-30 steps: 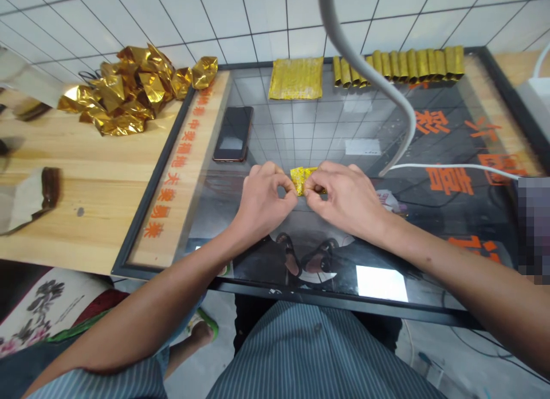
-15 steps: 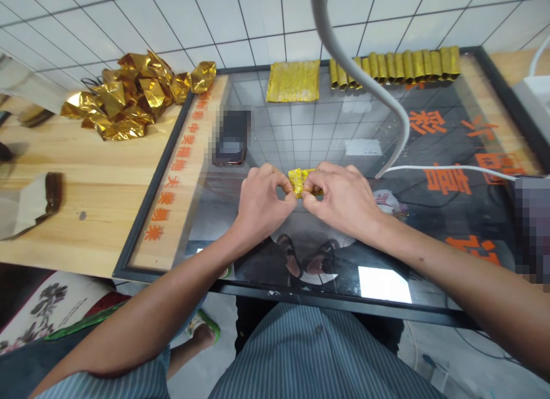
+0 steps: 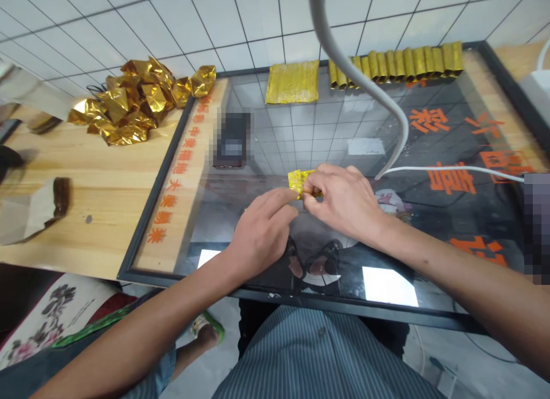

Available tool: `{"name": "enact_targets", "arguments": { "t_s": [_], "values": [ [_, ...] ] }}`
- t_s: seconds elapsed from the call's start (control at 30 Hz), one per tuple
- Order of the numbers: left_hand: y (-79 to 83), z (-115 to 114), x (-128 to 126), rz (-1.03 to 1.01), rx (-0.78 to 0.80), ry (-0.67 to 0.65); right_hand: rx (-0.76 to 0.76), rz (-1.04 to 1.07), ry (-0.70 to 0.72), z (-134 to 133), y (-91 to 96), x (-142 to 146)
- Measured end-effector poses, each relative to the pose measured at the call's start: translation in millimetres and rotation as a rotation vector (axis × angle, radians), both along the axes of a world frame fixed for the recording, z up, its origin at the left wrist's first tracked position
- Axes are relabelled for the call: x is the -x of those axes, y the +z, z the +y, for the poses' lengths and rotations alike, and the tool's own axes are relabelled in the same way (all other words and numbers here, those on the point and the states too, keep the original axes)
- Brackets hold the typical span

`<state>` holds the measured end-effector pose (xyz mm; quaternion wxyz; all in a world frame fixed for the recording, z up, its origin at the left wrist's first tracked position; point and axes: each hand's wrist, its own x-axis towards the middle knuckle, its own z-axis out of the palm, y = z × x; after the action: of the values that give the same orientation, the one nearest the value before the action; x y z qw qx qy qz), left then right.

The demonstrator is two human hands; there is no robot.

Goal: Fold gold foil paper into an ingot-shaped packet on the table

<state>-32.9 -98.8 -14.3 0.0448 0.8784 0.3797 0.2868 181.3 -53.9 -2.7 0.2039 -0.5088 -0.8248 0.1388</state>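
A small folded piece of gold paper (image 3: 295, 181) lies on the dark glass tabletop in front of me. My right hand (image 3: 339, 195) pinches its right part between thumb and fingertips and hides much of it. My left hand (image 3: 264, 230) is just left of and nearer to me than the paper. Its fingers stretch forward, index and thumb apart, with the index tip close to the paper's lower edge. Whether that tip touches the paper I cannot tell.
At the back stand a flat gold paper stack (image 3: 292, 82) and a row of rolled gold paper tubes (image 3: 404, 63). Folded gold foil shapes (image 3: 129, 104) are heaped at left. A phone (image 3: 232, 138) lies on the glass. A grey cable (image 3: 387, 106) arches across.
My left hand has let go of the gold paper and moved down towards me, its pinch opening. My right hand has kept its pinch in nearly the same place.
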Motion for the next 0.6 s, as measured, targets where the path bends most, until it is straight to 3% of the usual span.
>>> {"name": "enact_targets", "arguments": {
  "t_s": [0.2,0.4,0.6],
  "values": [
    [-11.5,-5.9,-2.0,0.131,-0.019,-0.025,0.001,-0.011,-0.011,-0.5,-0.1,-0.5],
    [-8.2,-6.4,-2.0,0.275,-0.039,-0.042,0.015,-0.012,0.006,1.2,0.4,0.3],
    [-1.6,-3.8,-6.4,0.389,-0.087,-0.068,0.120,0.099,0.087,5.0,21.9,-26.7]
  ]
}}
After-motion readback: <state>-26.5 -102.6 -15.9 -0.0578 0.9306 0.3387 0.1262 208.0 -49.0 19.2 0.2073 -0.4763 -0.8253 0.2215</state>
